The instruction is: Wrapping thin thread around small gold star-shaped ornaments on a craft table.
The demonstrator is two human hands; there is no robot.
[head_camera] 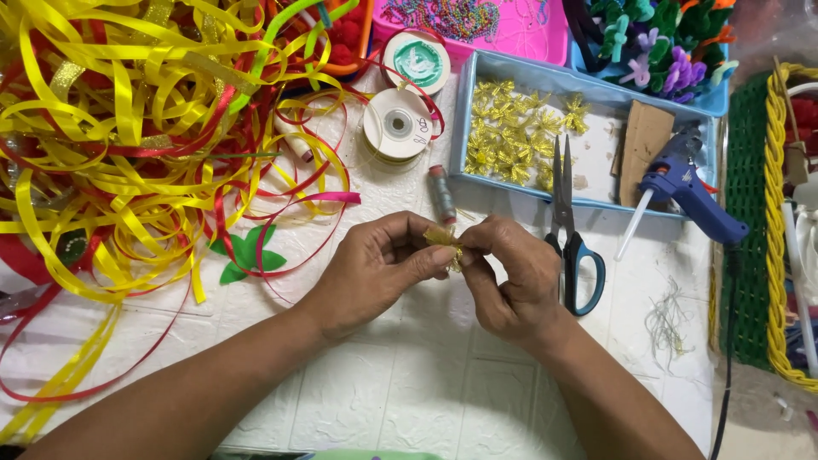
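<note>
Yellow and red ribbon point(111, 145) lies heaped at the left. At centre the left hand point(375, 268) and right hand point(511, 277) both pinch one small gold bow point(445, 239) – unfinished, I judge – while many finished bows point(511, 132) fill the blue tray point(464, 102) – scissors point(567, 230) beside.

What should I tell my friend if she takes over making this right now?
Left hand and right hand pinch one small gold bow together above the white table.
Finished gold bows lie in the blue tray.
Scissors lie right of the hands, glue gun on the tray's corner, thread spool just behind.
This bow looks unfinished; ribbon pile sits left.
</note>
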